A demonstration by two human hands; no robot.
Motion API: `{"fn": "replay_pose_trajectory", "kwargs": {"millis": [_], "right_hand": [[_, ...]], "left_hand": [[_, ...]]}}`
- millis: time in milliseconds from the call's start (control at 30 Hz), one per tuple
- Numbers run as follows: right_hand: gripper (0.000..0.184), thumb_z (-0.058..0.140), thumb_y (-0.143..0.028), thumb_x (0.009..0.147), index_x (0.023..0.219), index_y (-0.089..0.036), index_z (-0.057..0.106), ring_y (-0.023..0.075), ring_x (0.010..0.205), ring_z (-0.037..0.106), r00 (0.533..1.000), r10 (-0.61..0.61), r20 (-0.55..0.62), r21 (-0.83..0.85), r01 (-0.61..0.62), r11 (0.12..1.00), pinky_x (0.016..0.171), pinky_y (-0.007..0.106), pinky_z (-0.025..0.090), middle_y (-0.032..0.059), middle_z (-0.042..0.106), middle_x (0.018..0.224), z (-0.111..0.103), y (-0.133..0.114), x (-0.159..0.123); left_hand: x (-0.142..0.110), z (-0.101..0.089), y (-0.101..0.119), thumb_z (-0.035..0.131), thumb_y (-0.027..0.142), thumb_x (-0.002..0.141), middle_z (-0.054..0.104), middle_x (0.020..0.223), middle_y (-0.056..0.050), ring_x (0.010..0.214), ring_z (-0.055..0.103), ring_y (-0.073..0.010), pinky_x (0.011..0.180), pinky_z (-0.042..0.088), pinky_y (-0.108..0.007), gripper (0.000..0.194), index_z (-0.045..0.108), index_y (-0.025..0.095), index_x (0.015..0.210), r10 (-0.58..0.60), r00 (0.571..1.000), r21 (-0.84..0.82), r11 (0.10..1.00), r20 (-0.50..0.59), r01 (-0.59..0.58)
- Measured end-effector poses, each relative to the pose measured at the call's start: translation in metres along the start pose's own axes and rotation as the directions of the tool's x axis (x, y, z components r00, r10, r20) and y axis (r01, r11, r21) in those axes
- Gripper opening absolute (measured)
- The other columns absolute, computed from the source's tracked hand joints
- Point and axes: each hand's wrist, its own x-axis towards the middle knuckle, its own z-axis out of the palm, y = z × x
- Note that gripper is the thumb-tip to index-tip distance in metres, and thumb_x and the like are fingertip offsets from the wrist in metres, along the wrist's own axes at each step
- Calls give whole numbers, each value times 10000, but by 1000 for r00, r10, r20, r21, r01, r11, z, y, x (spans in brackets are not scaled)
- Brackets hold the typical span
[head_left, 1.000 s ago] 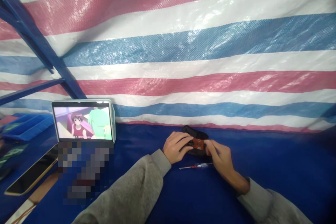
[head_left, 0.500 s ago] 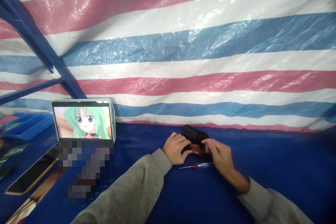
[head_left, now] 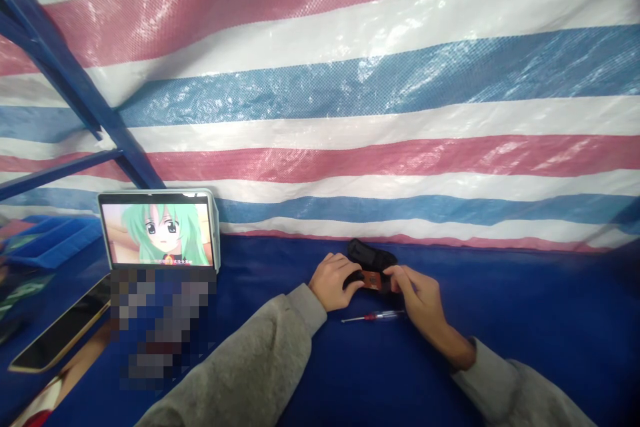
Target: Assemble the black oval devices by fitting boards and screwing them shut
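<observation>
A small black casing [head_left: 384, 284] with a reddish-brown board [head_left: 372, 280] in it lies on the blue table surface. My left hand [head_left: 336, 282] is curled round its left end, thumb in front and fingers behind. At the right end, my right hand [head_left: 416, 292] is closed in a pinch against the casing. Its fingertips partly cover what they grip. Just behind sits a separate black curved shell [head_left: 371, 256]. A screwdriver [head_left: 376, 316] with a clear and red handle lies in front of the casing, its tip pointing left, and neither hand touches it.
To the left stands a tablet [head_left: 159, 230] playing a cartoon, with a blurred-out patch below it. A phone [head_left: 65, 323] lies further left, near a blue tray [head_left: 55, 240]. Part of another person's arm [head_left: 83, 363] shows at lower left. Striped sheeting [head_left: 380, 160] hangs behind the table.
My left fingers and thumb have shifted slightly, and a little more of the reddish-brown board shows. The other person's arm at lower left has moved slightly. The screwdriver and shell stay put.
</observation>
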Motion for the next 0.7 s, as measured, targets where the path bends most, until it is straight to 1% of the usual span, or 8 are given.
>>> {"fn": "replay_pose_trajectory", "kwargs": {"millis": [400,700], "right_hand": [[352,406,-331,947,721,-197,640,114,519,541,1000,-4,24,22,3,1000,566,236,421,-32,535,550,2,4,-2],[351,400,-325,950,726,-193,636,112,518,538,1000,-12,27,21,11,1000,571,234,420,-33,541,552,2,5,-2]], "left_hand": [[0,2,0,502,337,927,700,958,-94,877,641,-222,791,469,-367,248,623,155,1043,0,1000,-19,1000,-30,-1],[0,2,-2,540,329,911,705,974,-82,891,629,-228,776,446,-372,234,628,155,1040,-11,1000,0,1000,5,11]]}}
